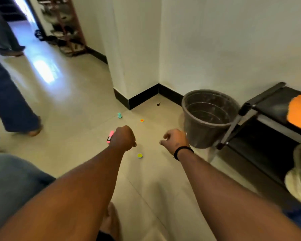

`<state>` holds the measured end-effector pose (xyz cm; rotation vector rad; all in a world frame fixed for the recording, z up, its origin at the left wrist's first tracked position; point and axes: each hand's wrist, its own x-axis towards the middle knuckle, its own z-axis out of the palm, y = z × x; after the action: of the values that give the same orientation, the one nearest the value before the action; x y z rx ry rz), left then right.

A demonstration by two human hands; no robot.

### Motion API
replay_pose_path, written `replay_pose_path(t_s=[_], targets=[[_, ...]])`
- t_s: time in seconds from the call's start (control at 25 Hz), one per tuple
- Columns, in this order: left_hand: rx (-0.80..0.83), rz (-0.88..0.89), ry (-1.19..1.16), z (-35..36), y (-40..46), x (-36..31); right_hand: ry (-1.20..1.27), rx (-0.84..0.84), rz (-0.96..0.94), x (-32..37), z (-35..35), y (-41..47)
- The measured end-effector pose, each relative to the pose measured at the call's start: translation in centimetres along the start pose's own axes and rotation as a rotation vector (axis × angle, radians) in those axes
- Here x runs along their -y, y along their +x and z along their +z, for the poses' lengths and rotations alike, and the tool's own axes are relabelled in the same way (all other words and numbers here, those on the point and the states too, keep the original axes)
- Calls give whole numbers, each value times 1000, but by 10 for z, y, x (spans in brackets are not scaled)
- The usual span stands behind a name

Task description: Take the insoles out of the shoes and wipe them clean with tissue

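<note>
At the far left a second person's legs (12, 101) stand on the tiled floor (73, 105), with a shoe rack (64, 26) against the wall beyond; its shoes are too blurred to show insoles. The left hand (122, 137) is curled into a fist above the floor, holding nothing visible, beside a pink object (110, 136). The right hand (175, 140) hangs with fingers loosely curled, empty. Open floor lies between them. A grey bucket (207, 119) sits near the wall corner, touching a black rack (268, 122) at the right edge.
</note>
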<state>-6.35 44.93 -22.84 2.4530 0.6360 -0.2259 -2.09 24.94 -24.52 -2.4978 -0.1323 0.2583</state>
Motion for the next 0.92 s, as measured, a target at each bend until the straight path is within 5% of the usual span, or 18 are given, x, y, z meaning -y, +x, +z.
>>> replay_pose_path(t_s=[0.2, 0.36, 0.56, 0.92], targets=[[-235, -365, -237, 62, 35, 81, 147, 168, 144, -31, 109, 36], [-114, -165, -198, 120, 61, 79, 18, 184, 62, -42, 158, 54], [-36, -49, -73, 158, 86, 71, -233, -158, 4, -66, 150, 106], [-91, -66, -139, 160, 105, 57, -573, 206, -103, -81, 101, 187]])
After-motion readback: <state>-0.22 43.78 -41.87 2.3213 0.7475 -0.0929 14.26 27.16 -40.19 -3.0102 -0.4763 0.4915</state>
